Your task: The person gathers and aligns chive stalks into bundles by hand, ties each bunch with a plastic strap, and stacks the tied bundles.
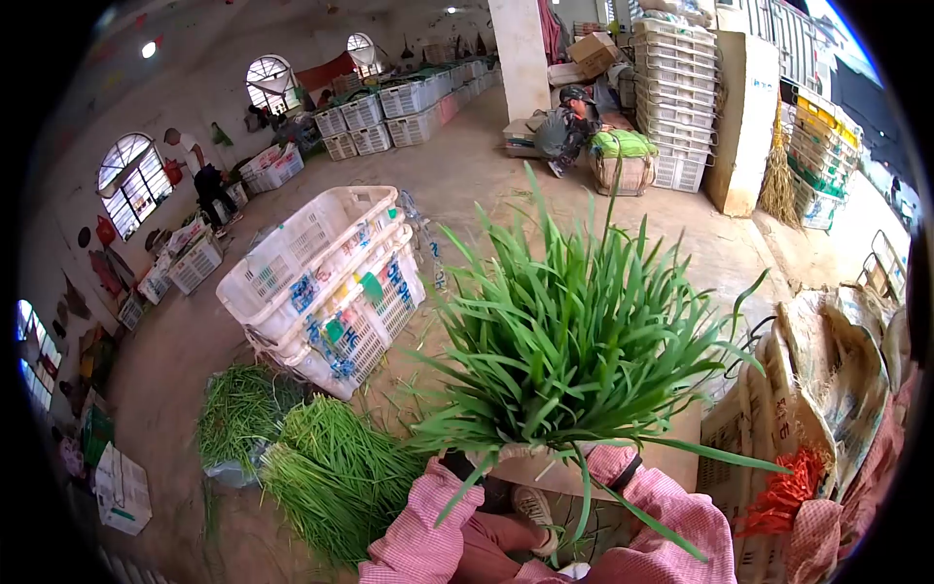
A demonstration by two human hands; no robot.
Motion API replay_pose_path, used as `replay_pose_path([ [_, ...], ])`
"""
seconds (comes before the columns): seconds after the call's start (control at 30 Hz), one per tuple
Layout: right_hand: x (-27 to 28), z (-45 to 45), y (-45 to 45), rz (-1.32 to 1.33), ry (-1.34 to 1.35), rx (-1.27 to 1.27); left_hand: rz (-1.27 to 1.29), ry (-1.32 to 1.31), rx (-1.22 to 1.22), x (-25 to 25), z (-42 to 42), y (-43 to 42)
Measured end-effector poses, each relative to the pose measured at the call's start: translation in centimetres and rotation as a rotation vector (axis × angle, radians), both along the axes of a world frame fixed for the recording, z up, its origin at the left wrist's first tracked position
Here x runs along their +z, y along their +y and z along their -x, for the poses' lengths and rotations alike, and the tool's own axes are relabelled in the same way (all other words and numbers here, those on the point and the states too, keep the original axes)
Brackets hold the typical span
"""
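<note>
A big bunch of garlic chives [574, 341] with long flat green leaves rises upright in front of me, fanning out toward the camera. Both my arms in pink checked sleeves reach to its base. My left hand [459, 465] is at its lower left, mostly under the leaves. My right hand [610, 464] is at its lower right, beyond a dark cuff. Leaves hide most fingers, but both hands appear closed around the base. A tan board [681, 438] shows behind and below the bunch. More cut greens [341, 472] lie on the floor to my left.
Stacked white plastic crates [326, 292] stand ahead on the left, with a second heap of greens [243, 414] below them. Woven sacks [827, 370] and red ties [788, 492] are close on my right. Two people [199, 175] [574, 131] are farther off, near crates and a pillar [744, 122].
</note>
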State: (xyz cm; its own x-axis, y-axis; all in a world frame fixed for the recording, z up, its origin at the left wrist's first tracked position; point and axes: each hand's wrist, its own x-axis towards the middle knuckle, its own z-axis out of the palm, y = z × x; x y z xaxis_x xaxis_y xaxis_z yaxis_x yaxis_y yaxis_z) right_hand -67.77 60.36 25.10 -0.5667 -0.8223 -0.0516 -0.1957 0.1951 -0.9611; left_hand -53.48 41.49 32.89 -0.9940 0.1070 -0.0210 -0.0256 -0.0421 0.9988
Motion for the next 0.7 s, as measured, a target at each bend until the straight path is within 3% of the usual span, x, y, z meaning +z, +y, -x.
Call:
replay_pose_path([
  [0.1, 5.1, -1.1, -2.1, 0.133, 0.173, -0.019, 0.194, 0.557, -0.272, 11.3, -5.4, 0.7],
  [0.17, 8.4, -2.3, -4.5, 0.23, 0.333, 0.031, -0.197, 0.808, -0.673, 12.4, -9.8, -1.5],
  [0.23, 11.4, -4.4, -7.4, 0.328, 0.488, 0.124, -0.614, 0.954, -0.144, 7.1, -14.5, -7.4],
  [0.27, 12.7, -5.8, -9.0, 0.384, 0.554, 0.185, -0.734, 0.726, 0.523, 7.4, -15.5, -7.1],
  [0.3, 13.7, -7.3, -10.6, 0.445, 0.621, 0.268, -0.759, 0.333, 0.631, 6.1, -16.9, -8.1],
  [0.33, 14.7, -9.0, -11.9, 0.5, 0.743, 0.393, -0.687, 0.068, 0.632, 4.1, -17.7, -7.7],
  [0.37, 16.0, -11.1, -13.4, 0.574, 0.891, 0.507, -0.548, 0.057, 0.726, 3.4, -17.9, -5.6],
  [0.4, 18.8, -13.8, -13.6, 0.607, 1.261, 0.571, -0.339, 0.171, 0.764, 1.3, -19.4, -5.8],
  [0.47, 20.1, -17.9, -14.3, 0.648, 1.253, 0.62, -0.592, 0.339, 0.713, 2.0, -22.0, -3.2],
  [0.53, 20.3, -21.7, -14.4, 0.688, 1.25, 0.669, -0.697, 0.33, 0.703, 1.2, -26.2, -3.9],
  [0.6, 19.0, -25.5, -12.5, 0.613, 1.3, 0.742, -0.764, 0.481, 0.746, 3.2, -29.2, -4.1],
  [0.67, 17.0, -29.5, -9.3, 0.797, 1.297, 0.848, -0.768, 0.509, 0.849, 6.2, -32.8, -4.7],
  [0.7, 15.2, -31.0, -7.5, 0.652, 1.274, 1.087, -0.73, 0.554, 0.89, 7.4, -34.6, -5.7],
])
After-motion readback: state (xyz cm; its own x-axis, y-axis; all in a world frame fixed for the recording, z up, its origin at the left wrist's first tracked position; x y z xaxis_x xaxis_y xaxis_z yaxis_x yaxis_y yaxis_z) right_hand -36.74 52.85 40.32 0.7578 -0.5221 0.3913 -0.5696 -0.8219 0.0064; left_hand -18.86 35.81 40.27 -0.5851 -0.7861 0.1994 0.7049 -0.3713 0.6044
